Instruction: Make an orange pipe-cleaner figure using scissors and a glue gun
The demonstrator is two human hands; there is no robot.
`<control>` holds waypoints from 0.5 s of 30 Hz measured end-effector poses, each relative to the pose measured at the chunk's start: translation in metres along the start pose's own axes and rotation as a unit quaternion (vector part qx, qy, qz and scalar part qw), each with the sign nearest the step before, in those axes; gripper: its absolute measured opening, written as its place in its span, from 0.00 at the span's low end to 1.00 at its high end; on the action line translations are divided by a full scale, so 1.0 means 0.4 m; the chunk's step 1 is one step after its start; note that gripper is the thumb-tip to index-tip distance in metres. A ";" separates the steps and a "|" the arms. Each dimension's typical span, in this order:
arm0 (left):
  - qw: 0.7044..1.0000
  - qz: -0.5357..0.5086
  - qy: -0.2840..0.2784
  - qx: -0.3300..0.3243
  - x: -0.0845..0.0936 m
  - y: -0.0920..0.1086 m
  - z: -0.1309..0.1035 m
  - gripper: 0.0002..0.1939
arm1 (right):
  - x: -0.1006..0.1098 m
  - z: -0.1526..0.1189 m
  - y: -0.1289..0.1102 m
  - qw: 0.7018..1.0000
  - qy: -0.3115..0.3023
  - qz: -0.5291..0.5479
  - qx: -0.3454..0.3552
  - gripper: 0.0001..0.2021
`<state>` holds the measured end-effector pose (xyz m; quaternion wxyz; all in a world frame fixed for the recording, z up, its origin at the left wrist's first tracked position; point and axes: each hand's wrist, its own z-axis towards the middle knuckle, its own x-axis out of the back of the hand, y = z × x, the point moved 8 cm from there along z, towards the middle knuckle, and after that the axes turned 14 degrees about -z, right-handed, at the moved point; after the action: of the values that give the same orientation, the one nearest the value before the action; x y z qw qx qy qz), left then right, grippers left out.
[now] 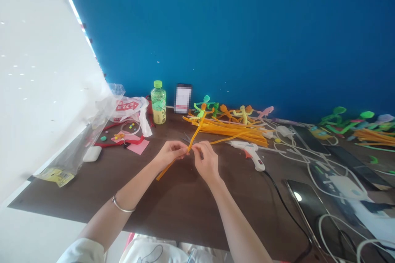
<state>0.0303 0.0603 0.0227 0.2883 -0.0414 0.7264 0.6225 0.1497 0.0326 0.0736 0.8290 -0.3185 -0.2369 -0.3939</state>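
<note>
Orange pipe cleaners (196,132) cross between my two hands above the dark table. Fingers of my left hand (173,152) pinch them where they meet. My right hand (206,158) is closed beside it, thumb and forefinger pressed on the same crossing. One end points up and away, another runs off to the right, and a doubled end hangs down to the left below my left hand. Just beyond lies a pile of orange pipe cleaners (234,130), with several small figures of bent pipe cleaners (246,114) in various colours behind it.
A white glue gun (251,152) lies right of my hands, its black cord trailing forward. Phones (319,218) and white cables (330,160) crowd the right. A green-capped bottle (159,104), a plastic bag (135,109), pink paper (137,144) and a white case (92,154) stand or lie left.
</note>
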 end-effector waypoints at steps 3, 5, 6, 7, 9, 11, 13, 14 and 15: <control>1.000 -0.002 0.007 -0.016 0.002 -0.001 0.003 0.16 | -0.005 0.002 -0.010 0.999 -0.012 0.020 0.030 0.06; 1.000 -0.016 0.008 -0.021 0.003 -0.004 0.005 0.16 | -0.006 0.002 -0.023 0.998 -0.017 0.013 0.066 0.07; 0.999 -0.025 0.008 -0.022 0.004 -0.006 0.006 0.15 | -0.005 0.002 -0.028 0.997 -0.015 0.001 0.082 0.07; 0.999 -0.032 0.008 -0.020 0.004 -0.008 0.007 0.15 | -0.004 0.001 -0.032 0.995 -0.011 -0.014 0.095 0.07; 0.999 -0.042 0.004 -0.016 0.004 -0.013 0.008 0.14 | -0.001 -0.001 -0.038 0.992 0.001 -0.048 0.116 0.07; 0.999 -0.048 0.000 -0.013 0.002 -0.016 0.009 0.14 | 0.003 -0.003 -0.043 0.988 0.014 -0.077 0.133 0.07; 0.999 -0.053 -0.002 -0.008 0.000 -0.018 0.008 0.14 | 0.009 -0.006 -0.048 0.984 0.030 -0.099 0.144 0.06; 0.998 -0.057 -0.003 -0.006 -0.001 -0.019 0.007 0.14 | 0.012 -0.008 -0.050 0.983 0.037 -0.108 0.146 0.06; 0.998 -0.061 -0.004 -0.002 -0.003 -0.019 0.006 0.14 | 0.014 -0.009 -0.053 0.981 0.044 -0.115 0.148 0.06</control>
<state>0.0357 0.0605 0.0163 0.3290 -0.0839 0.7199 0.6054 0.1367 0.0167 0.0820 0.8257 -0.1452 -0.2908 -0.4610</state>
